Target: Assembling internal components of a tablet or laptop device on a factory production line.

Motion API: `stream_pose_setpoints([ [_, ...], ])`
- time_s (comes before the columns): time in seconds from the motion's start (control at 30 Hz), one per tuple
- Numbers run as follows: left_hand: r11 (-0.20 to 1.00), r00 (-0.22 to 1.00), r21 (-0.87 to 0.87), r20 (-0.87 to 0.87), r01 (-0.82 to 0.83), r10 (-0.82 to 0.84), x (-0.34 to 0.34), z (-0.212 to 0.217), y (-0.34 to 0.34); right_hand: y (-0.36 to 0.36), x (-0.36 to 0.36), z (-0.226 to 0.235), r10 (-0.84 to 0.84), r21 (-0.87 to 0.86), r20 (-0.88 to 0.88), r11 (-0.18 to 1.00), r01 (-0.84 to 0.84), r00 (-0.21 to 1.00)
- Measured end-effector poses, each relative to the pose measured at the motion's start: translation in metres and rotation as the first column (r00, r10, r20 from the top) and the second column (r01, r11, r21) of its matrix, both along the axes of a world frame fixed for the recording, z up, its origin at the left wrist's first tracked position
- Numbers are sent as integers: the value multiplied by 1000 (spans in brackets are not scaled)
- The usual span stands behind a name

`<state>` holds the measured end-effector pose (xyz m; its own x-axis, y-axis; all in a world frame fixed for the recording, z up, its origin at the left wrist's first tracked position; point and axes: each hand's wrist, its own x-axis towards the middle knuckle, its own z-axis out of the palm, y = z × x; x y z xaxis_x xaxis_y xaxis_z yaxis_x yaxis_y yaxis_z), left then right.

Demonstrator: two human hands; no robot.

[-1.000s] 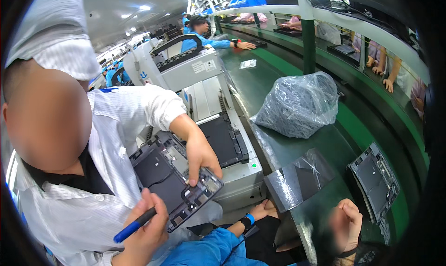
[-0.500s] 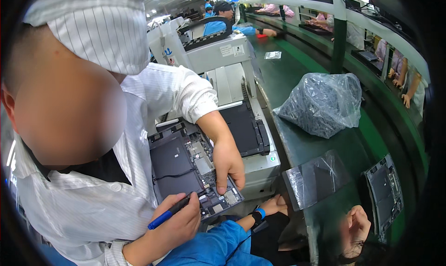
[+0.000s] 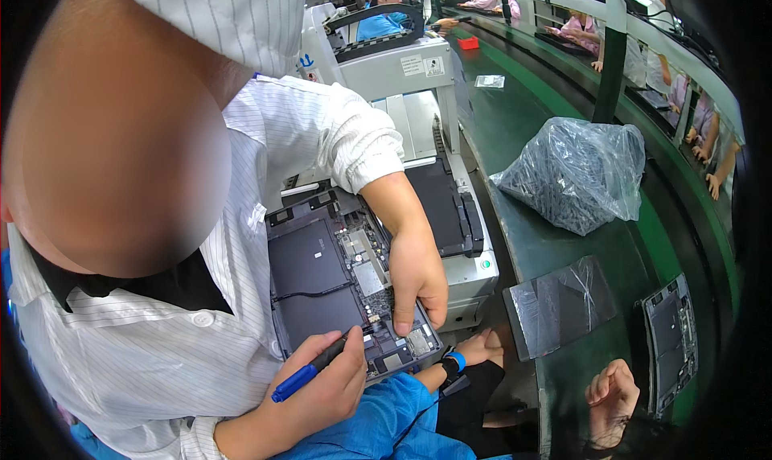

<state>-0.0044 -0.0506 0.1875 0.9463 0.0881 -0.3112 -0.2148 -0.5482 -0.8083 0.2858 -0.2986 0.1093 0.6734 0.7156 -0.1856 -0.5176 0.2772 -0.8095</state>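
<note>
My left hand (image 3: 482,350), with a dark watch and blue band at its wrist, rests low over dark trousers with fingers curled in. By the bench's near edge is my right hand (image 3: 614,392), fingers bent toward the palm and nothing visible in them. Beside it lies an opened laptop base (image 3: 669,343) with its inner parts bare. A co-worker in a striped white coat holds another opened laptop base (image 3: 310,255). That person's left hand (image 3: 418,279) presses on its board, and their right hand (image 3: 330,384) points a blue pen (image 3: 310,373) at it.
On the green bench (image 3: 523,106) sit a clear plastic bag of grey pieces (image 3: 575,174) and a dark flat panel in clear film (image 3: 560,307). A grey machine (image 3: 394,66) stands behind the co-worker. A red tray (image 3: 468,43) lies far back, with other people along the line.
My view has shifted, so most things sit further right. My right hand's fingers have curled in more. The co-worker still holds the pen over the laptop base.
</note>
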Motion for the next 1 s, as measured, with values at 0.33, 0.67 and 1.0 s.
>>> stream_pose_setpoints([
  [0.33, 934, 999, 354, -21, 43, -38, -39, 65, -11, 123, -63, 111, 378, 317, 399, 798, -512, 835],
  [0.67, 907, 991, 409, -121, 98, -52, -45, 76, -14, 220, -119, 154, 598, 278, 161, 735, -618, 785],
  [1.0, 927, 999, 374, -35, 30, -18, -40, 63, -2, 117, -24, 11, 257, -36, 261, 966, -257, 931],
])
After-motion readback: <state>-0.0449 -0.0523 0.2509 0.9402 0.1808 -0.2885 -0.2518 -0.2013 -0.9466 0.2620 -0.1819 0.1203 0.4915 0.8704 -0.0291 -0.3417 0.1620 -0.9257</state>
